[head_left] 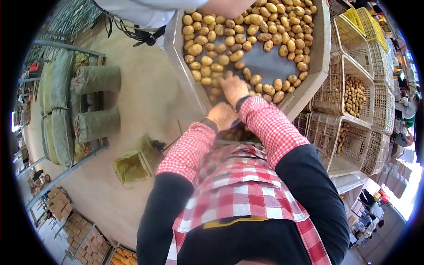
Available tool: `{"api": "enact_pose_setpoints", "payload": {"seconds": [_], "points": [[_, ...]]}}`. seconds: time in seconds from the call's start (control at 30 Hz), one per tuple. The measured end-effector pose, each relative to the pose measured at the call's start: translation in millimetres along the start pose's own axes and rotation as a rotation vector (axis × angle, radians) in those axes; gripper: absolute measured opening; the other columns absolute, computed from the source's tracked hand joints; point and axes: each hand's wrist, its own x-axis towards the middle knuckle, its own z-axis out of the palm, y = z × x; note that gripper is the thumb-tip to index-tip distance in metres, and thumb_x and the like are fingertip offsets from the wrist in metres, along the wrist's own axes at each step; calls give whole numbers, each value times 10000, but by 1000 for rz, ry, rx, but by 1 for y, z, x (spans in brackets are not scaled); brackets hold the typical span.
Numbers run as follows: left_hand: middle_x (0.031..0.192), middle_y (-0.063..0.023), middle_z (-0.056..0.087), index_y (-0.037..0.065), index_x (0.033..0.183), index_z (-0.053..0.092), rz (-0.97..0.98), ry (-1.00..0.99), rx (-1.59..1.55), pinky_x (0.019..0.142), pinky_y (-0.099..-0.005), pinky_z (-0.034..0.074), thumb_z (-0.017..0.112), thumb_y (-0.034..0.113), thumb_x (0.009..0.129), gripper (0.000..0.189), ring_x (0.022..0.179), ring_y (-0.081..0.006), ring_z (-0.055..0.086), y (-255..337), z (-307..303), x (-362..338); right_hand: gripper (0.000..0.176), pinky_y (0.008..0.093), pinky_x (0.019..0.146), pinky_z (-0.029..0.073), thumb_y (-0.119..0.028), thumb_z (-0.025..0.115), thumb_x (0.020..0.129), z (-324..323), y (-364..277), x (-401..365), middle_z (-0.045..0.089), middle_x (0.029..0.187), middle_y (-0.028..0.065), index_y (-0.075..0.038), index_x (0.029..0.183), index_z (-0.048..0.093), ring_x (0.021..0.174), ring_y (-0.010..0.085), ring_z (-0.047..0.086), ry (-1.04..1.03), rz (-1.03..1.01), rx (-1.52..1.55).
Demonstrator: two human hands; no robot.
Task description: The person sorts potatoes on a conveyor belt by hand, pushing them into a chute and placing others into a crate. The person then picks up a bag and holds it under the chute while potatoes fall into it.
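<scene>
Small potatoes [201, 39] lie spread over the grey floor of a metal-sided sorting tray [274, 64]. My right hand [234, 87] reaches over its near end, fingers stretched forward and apart among the potatoes. Closer to my body, my left hand [222, 115] is at the tray's narrow end, beside my right wrist. Its fingertips are hard to make out, so I cannot see whether they hold anything. More potatoes [240, 132] show partly below my hands, close to my checked apron [247, 194].
Another person's arm [225, 6] reaches over the tray's far side. Stacked plastic crates [318, 132] stand at the right, some with potatoes [354, 96]. Filled sacks [97, 123] lie on a rack at the left. A yellowish open container [131, 167] sits on the floor.
</scene>
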Motion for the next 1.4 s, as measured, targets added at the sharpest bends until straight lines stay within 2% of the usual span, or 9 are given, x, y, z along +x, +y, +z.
{"api": "enact_pose_setpoints", "payload": {"seconds": [0.17, 0.27, 0.37, 0.53, 0.67, 0.8, 0.93, 1.3, 1.4], "points": [[1120, -72, 763, 174, 1114, 770, 28, -76, -7, 890, -402, 549, 566, 247, 957, 268, 1050, -261, 722, 3, -1, -5, 410, 388, 892, 597, -43, 624, 898, 4, 7, -10, 544, 1285, 163, -197, 1277, 644, 1070, 329, 687, 79, -74, 45], [1150, -46, 735, 192, 1175, 717, 94, 353, -76, 894, -386, 542, 563, 291, 977, 269, 1089, -232, 699, -5, 24, 3, 431, 433, 906, 579, 36, 599, 842, -31, 34, -57, 549, 1276, 174, -180, 1210, 663, 1057, 371, 672, 306, -32, 452], [1056, -12, 700, 202, 1128, 680, 61, 290, -70, 878, -375, 530, 544, 320, 1004, 218, 1049, -205, 680, -5, 21, 1, 297, 426, 782, 543, 84, 593, 827, -57, 151, -113, 684, 975, 154, -44, 1078, 686, 905, 345, 676, 852, -94, 308], [1065, -32, 700, 186, 1149, 694, 65, 274, -53, 908, -375, 523, 543, 357, 1012, 266, 1054, -227, 672, -5, 25, 6, 522, 461, 1028, 514, -92, 683, 945, -103, 307, -209, 689, 1192, 218, -99, 1449, 546, 1128, 353, 664, 856, 913, -253], [1075, -48, 720, 159, 1112, 711, 86, 453, -182, 867, -418, 557, 574, 355, 990, 268, 1023, -254, 684, -9, 20, 2, 485, 445, 1125, 453, -138, 647, 975, -93, 240, -160, 639, 1378, 210, -110, 1453, 566, 1295, 356, 600, 794, 303, 272], [1168, -131, 716, 161, 1213, 713, -177, 929, -358, 977, -464, 537, 630, 344, 960, 323, 1104, -350, 664, -23, -9, 5, 565, 422, 1169, 442, -156, 575, 1006, -53, 153, -78, 488, 1548, 190, -199, 1553, 437, 1340, 365, 567, 237, 287, 269], [1661, -107, 327, 308, 1510, 508, -687, 417, -255, 1250, -520, 260, 639, 288, 943, 582, 1526, -409, 281, -30, -41, 13, 708, 723, 1142, 318, -118, 600, 952, 3, 100, -55, 352, 1640, 134, -364, 1573, 366, 1403, 467, 458, 120, 325, -6], [1621, -67, 390, 262, 1555, 435, -277, 206, -61, 1193, -598, 309, 683, 267, 882, 717, 1452, -388, 395, 15, -13, -7, 503, 456, 1043, 499, -130, 536, 943, 24, 80, -132, 598, 1400, 106, -156, 1444, 561, 1267, 318, 584, -161, -43, 68], [1596, -78, 426, 262, 1473, 553, -186, 239, -276, 1176, -500, 394, 655, 175, 905, 584, 1422, -387, 443, -7, -11, -3, 497, 447, 1040, 505, -136, 551, 951, 18, 119, -115, 635, 1366, 118, -209, 1442, 570, 1213, 340, 635, 198, 14, 154]]}}
